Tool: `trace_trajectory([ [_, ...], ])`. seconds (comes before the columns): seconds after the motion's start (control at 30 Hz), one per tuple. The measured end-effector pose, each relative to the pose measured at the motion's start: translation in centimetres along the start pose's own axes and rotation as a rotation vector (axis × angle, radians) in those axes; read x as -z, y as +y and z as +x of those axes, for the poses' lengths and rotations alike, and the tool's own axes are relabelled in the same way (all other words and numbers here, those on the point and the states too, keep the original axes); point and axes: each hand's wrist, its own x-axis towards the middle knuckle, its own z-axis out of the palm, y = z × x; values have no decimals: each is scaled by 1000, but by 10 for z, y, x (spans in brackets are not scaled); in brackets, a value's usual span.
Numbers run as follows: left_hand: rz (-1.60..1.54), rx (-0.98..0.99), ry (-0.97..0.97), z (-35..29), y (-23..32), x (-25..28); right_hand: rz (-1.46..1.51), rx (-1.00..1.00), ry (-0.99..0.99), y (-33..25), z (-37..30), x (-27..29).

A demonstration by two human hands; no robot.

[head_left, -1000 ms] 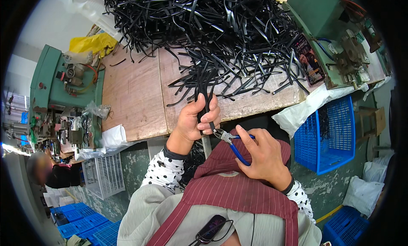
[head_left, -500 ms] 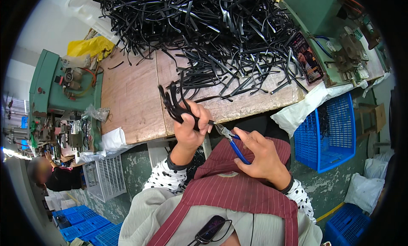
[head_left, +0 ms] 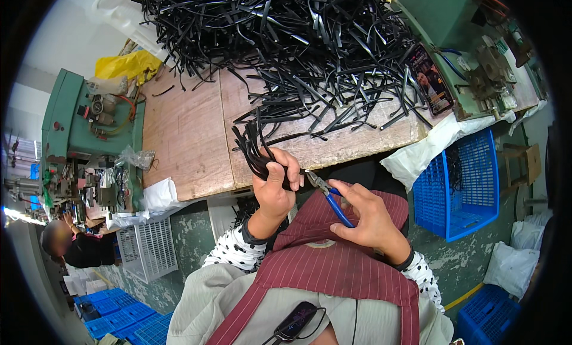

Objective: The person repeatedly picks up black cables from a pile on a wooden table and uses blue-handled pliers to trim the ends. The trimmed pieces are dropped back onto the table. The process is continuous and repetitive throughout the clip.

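My left hand (head_left: 275,190) is closed round a bundle of thin black eyeglass temples (head_left: 250,153), whose curved ends fan out above the fist toward the table. One short end pokes out on the right side of the fingers. At that end are the jaws of the blue-handled side cutters (head_left: 339,211), gripped in my right hand (head_left: 374,218). Whether the jaws touch the piece is too small to tell. Beyond my hands, a large heap of similar black temples (head_left: 286,32) covers the far part of the wooden table (head_left: 185,130).
Green machines stand at the left (head_left: 65,118) and right (head_left: 423,17) of the table. A phone (head_left: 430,83) leans against the right one. A blue crate (head_left: 447,208) sits below right, a white crate (head_left: 148,249) below left. Another person (head_left: 89,249) works at far left.
My left hand and its bundle have shifted slightly right and down. The cutters stay at the protruding end, their handles slightly turned. The heap has not moved.
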Motion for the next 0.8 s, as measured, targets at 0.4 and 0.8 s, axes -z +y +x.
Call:
trace_trajectory([
  [0.4,-92,210,115,3,3,4,19,-20,6,3,-3,-4],
  [0.8,1751,-94,-124,55,-14,52,69,-67,40,-5,-3,3],
])
